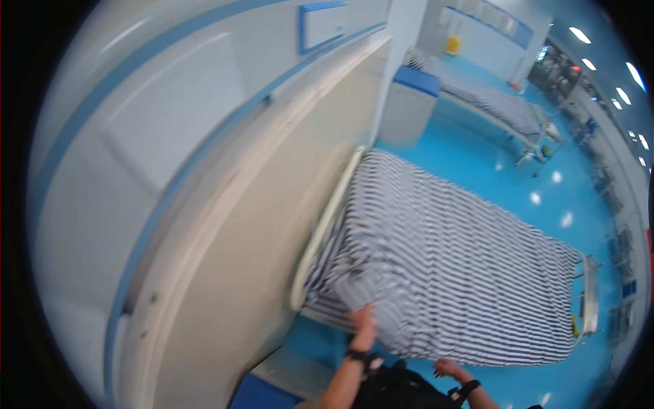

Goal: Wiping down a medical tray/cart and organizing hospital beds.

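Observation:
A bed stands in front of me, covered by a blue-and-white striped quilt (pixel 470 273). Near the bed's left end, my left hand (pixel 364 326) is closed on the bunched near corner of the quilt; motion blurs its fingers and the cloth around them. A raised lump of striped cloth lies just beyond that hand. My right hand (pixel 446 369) hangs at the quilt's near edge with its fingers loosely bent and apart, and nothing shows in it. Dark bands circle both wrists.
A white headboard (pixel 327 228) stands close to the beige wall panel (pixel 272 204). At the right end is a metal footboard (pixel 590 300). A blue-topped cabinet (pixel 417 82) and another striped bed (pixel 487 102) stand farther off. Another blue-topped cabinet (pixel 272 392) is low at my left.

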Motion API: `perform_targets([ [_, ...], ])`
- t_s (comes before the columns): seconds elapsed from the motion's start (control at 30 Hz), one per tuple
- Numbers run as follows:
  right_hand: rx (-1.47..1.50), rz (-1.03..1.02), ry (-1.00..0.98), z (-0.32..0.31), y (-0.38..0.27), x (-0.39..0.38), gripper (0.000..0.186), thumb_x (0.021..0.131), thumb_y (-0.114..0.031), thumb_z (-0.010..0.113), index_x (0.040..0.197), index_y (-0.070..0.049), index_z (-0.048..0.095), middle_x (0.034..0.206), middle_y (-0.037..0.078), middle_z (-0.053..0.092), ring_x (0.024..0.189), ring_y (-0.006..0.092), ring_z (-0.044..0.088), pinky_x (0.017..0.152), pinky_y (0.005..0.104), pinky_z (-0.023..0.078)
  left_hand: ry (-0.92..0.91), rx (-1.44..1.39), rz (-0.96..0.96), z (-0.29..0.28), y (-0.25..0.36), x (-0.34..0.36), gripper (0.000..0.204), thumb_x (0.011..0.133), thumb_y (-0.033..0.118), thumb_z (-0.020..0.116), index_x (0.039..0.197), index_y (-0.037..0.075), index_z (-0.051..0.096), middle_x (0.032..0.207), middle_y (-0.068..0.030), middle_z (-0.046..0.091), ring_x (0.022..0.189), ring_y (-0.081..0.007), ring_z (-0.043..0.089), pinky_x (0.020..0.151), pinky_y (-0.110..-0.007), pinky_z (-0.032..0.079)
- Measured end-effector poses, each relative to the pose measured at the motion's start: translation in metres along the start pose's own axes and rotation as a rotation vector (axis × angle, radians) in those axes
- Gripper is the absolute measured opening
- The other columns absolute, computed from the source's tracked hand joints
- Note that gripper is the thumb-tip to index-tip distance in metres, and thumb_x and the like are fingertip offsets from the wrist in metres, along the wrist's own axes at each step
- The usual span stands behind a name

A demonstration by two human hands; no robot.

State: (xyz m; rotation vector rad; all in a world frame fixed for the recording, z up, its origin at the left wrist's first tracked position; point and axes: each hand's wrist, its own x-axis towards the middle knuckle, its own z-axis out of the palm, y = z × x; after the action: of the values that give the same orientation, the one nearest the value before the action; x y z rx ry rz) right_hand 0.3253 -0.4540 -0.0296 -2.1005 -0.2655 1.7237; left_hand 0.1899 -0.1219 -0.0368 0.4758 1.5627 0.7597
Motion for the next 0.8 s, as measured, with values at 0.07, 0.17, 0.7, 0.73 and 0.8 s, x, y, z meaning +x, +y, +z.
perform_targets([
  [0.07, 0.278, 0.023, -0.12, -0.028, 0.009, 0.01, 0.031, 0.086, -0.032, 0.047, 0.102, -0.006, 0.052, 0.088, 0.014, 0.063, 0.077, 0.0243, 0.062, 0.065, 0.0337, 0.05, -0.281, 0.072, 0.024, 0.066, 0.079, -0.11, 0.061, 0.057, 0.009, 0.071, 0.108, -0.008, 0.042, 0.099, -0.0196, 0.054, 0.087, -0.0256, 0.053, 0.077, -0.036, 0.043],
  [0.17, 0.843, 0.175, -0.296, -0.015, -0.047, 0.016, 0.067, 0.077, -0.06, 0.047, 0.114, -0.005, 0.041, 0.117, 0.02, 0.049, 0.105, 0.0338, 0.049, 0.089, 0.0439, 0.038, -0.371, -0.06, 0.284, 0.122, 0.047, -0.114, 0.068, 0.058, 0.016, 0.07, 0.11, -0.015, 0.041, 0.111, -0.0244, 0.05, 0.103, -0.0285, 0.049, 0.091, -0.034, 0.036],
  [0.7, 1.645, -0.504, -0.031, -0.052, -0.104, -0.053, 0.027, 0.085, -0.027, 0.053, 0.103, -0.007, 0.053, 0.102, 0.013, 0.057, 0.086, 0.0286, 0.058, 0.07, 0.0411, 0.051, -1.028, -0.081, 0.432, 0.076, 0.174, -0.166, 0.066, 0.057, 0.002, 0.067, 0.118, -0.004, 0.043, 0.109, -0.0141, 0.053, 0.098, -0.0241, 0.052, 0.087, -0.031, 0.04],
  [0.73, 1.592, -0.451, -0.113, -0.038, -0.108, -0.048, 0.025, 0.085, -0.027, 0.054, 0.101, -0.008, 0.053, 0.1, 0.014, 0.057, 0.087, 0.0301, 0.057, 0.07, 0.0421, 0.05, -0.938, -0.088, 0.414, 0.057, 0.169, -0.153, 0.068, 0.057, 0.001, 0.068, 0.12, -0.004, 0.042, 0.111, -0.0139, 0.052, 0.101, -0.0241, 0.051, 0.09, -0.032, 0.039],
  [0.8, 1.438, -0.281, -0.181, -0.015, -0.102, -0.019, 0.031, 0.083, -0.028, 0.057, 0.103, -0.006, 0.049, 0.103, 0.014, 0.053, 0.086, 0.0314, 0.054, 0.071, 0.0418, 0.049, -0.896, -0.002, 0.359, 0.022, 0.165, -0.124, 0.069, 0.057, 0.001, 0.068, 0.12, -0.003, 0.041, 0.114, -0.0129, 0.051, 0.105, -0.0242, 0.049, 0.091, -0.033, 0.038],
])
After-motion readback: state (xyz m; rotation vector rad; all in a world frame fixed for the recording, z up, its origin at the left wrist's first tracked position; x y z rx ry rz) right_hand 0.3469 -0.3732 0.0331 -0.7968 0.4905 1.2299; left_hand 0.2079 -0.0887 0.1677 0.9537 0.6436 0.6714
